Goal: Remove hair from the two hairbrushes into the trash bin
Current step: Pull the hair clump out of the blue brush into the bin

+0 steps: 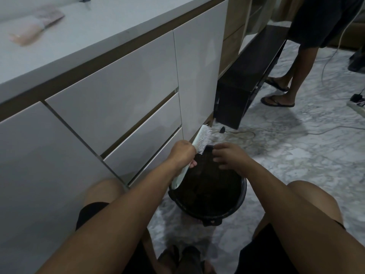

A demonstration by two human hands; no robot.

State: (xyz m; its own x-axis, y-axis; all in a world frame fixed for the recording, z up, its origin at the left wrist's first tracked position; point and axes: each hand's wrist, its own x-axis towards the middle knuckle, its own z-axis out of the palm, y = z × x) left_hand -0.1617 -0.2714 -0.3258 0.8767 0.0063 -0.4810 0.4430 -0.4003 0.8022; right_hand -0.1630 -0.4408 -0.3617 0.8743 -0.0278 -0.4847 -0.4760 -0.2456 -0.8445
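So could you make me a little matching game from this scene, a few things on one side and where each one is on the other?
Things:
1. pale green hairbrush with white bristles
2. round black plastic trash bin
3. blurred pinkish object
4. right hand

Places:
A. on the white countertop
B. held in the left hand
C. on the marble floor
D. over the bin, fingers spread

Pairs: 1-B, 2-C, 3-A, 4-D

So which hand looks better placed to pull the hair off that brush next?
The right hand, probably. It is free, fingers spread, right beside the bristles and above the black trash bin. The left hand is closed around the handle of the white hairbrush, keeping it over the bin.
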